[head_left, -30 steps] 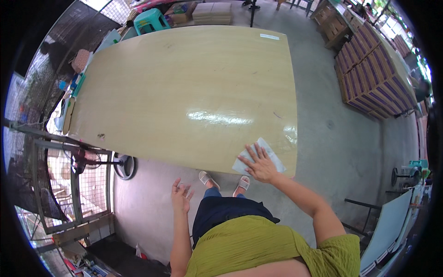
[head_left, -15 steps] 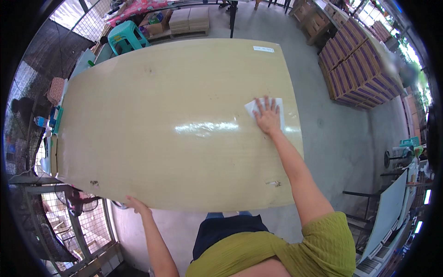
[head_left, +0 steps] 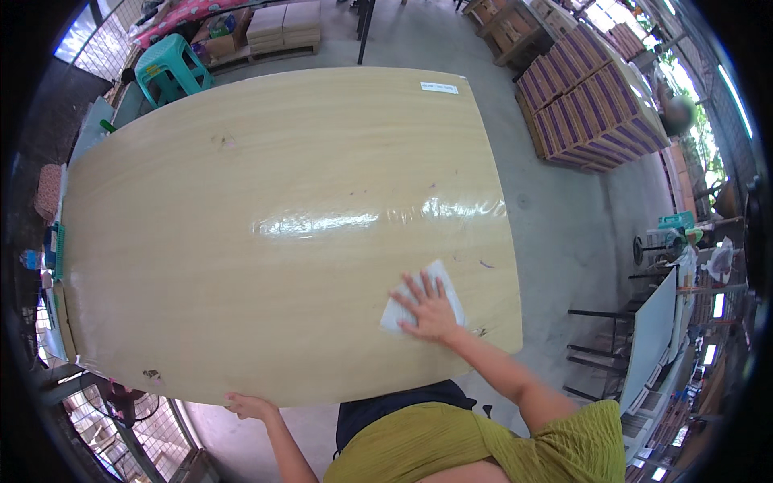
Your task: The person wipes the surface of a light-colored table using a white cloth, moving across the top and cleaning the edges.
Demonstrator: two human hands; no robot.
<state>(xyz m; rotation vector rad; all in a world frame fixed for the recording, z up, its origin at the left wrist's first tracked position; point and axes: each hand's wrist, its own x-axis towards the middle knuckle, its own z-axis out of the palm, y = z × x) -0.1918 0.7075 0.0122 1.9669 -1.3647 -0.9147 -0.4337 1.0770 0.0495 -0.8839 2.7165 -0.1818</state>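
Pressing flat on a white cloth [head_left: 424, 299], the right hand [head_left: 431, 310] lies with its fingers spread wide, palm down, gripping nothing but holding the cloth against the tabletop. The cloth sits near the front right corner of the large pale wooden table [head_left: 266, 225], close to its near edge. A glossy streak of reflected light runs across the middle of the wood. The left hand [head_left: 245, 405] rests at the table's near edge, its fingers curled against the rim; how tightly it grips cannot be told. Stacks of purple-and-brown boxes [head_left: 592, 105] stand on the concrete floor well apart to the right, and a green plastic stool [head_left: 167, 71] stands beyond the far left corner.
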